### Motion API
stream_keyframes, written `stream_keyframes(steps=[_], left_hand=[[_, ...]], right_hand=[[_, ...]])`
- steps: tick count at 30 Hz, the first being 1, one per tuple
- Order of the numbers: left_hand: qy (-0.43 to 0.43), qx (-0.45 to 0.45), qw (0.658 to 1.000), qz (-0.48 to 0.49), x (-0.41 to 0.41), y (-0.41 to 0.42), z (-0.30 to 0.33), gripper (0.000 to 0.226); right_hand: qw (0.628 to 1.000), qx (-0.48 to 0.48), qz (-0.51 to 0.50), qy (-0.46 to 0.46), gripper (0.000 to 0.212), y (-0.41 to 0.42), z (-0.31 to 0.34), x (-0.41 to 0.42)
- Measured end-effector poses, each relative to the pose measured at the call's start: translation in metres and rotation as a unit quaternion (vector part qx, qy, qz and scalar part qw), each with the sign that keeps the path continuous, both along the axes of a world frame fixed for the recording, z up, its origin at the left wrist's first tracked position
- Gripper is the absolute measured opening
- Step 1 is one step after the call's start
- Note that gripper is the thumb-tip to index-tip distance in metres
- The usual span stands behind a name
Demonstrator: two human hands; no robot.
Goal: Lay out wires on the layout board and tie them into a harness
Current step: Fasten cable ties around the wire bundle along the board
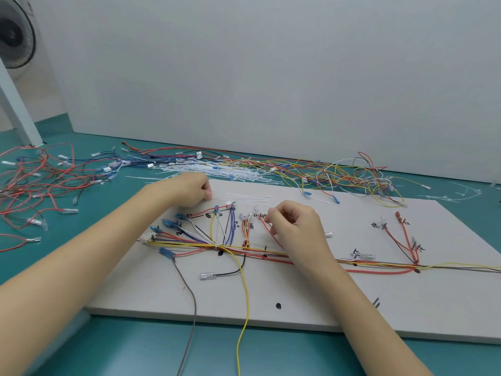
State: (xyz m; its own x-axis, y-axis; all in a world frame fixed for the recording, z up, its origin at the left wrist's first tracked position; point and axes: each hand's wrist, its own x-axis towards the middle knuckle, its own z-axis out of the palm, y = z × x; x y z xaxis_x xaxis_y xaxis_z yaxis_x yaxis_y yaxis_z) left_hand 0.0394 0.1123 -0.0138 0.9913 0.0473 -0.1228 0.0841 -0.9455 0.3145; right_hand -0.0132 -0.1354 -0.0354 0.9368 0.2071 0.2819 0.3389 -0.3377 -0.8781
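Observation:
A white layout board (311,294) lies on the teal table with hand-written marks. A bundle of red, yellow, black and blue wires (271,253) runs across it, with branches fanning up to blue-sleeved terminals (169,223). My left hand (189,189) rests curled at the board's far left edge, its fingertips at a thin white cable tie (249,197) lying there; whether it pinches the tie I cannot tell. My right hand (294,222) is over the board's middle, fingers curled, pinching a red wire (264,222) near its clear terminal.
Loose red and black wires (35,185) pile on the left of the table. White cable ties (206,169) and a tangle of yellow and red wires (352,175) lie behind the board. A fan (13,31) stands far left. A yellow and a grey wire hang off the front edge.

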Motion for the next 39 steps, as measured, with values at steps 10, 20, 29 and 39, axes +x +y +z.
stream_keyframes(steps=[10,20,29,39], left_hand=[[-0.064,-0.136,0.987,-0.048,-0.046,-0.006,0.051,0.011],[-0.016,-0.235,0.965,-0.117,-0.070,-0.034,0.050,0.003],[-0.064,-0.334,0.936,-0.089,-0.068,-0.043,0.027,0.006],[-0.072,-0.575,0.814,-0.038,-0.074,-0.058,0.019,0.033]], right_hand=[[0.998,0.042,-0.011,-0.055,0.009,0.001,0.000,0.001],[0.990,-0.032,0.090,-0.105,0.011,0.003,0.003,-0.006],[0.994,-0.015,0.108,-0.025,0.014,0.003,0.006,-0.011],[0.980,0.132,0.108,0.098,0.010,-0.004,0.019,-0.011]])
